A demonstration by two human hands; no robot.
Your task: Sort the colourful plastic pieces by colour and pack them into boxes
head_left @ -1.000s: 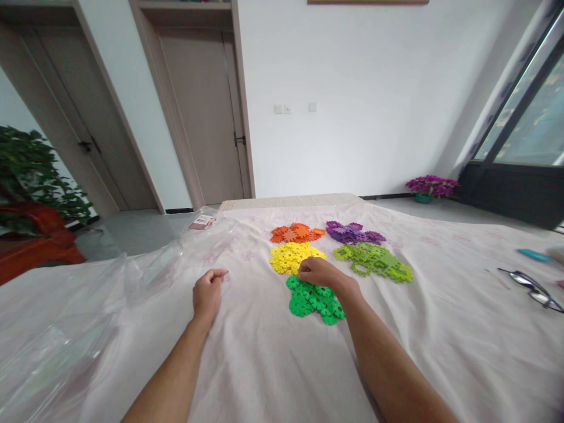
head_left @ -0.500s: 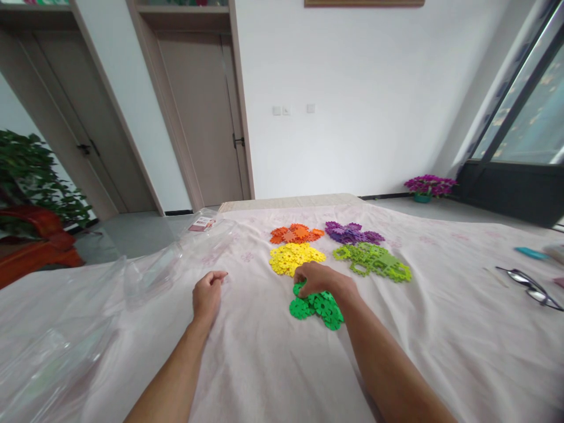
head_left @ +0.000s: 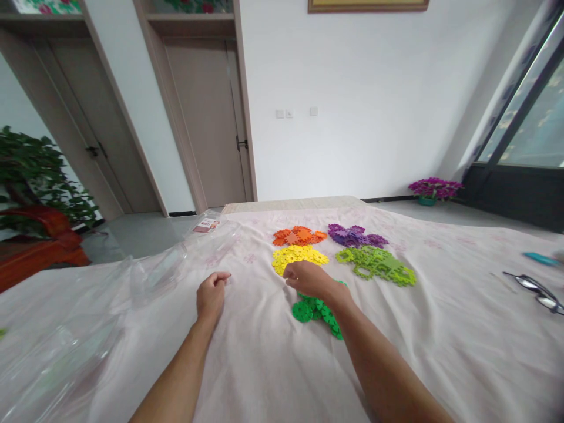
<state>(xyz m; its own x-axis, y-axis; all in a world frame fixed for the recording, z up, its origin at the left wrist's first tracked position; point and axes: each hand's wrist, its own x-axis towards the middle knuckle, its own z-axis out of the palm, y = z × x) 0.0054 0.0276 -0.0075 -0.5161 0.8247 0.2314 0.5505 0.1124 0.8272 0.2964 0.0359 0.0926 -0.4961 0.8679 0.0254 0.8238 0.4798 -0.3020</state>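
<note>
My right hand (head_left: 307, 279) hovers between the pile of yellow notched plastic discs (head_left: 293, 256) and the pile of green notched discs (head_left: 318, 308), covering part of both. Its fingers are curled downward and together; whatever they may hold is hidden. My left hand (head_left: 212, 294) rests on the cloth to the left of the piles, fingers curled in, thumb against the index finger. A tiny dark tip shows at those fingers, too small to name. Farther back lie orange pieces (head_left: 299, 236) and purple pieces (head_left: 356, 236). Lime-green pieces (head_left: 379, 264) spread out right of the yellow pile.
A pale patterned cloth (head_left: 255, 364) covers the surface, with wrinkles. Clear plastic packaging (head_left: 57, 364) lies along the left side, one bag bearing a label (head_left: 206, 225). Eyeglasses (head_left: 535, 288) and a teal object (head_left: 541, 258) lie at the right edge.
My right hand has shifted left off the front of the green pile, toward the near edge of the yellow pile. My left hand keeps its place on the cloth. The view has tilted slightly.
</note>
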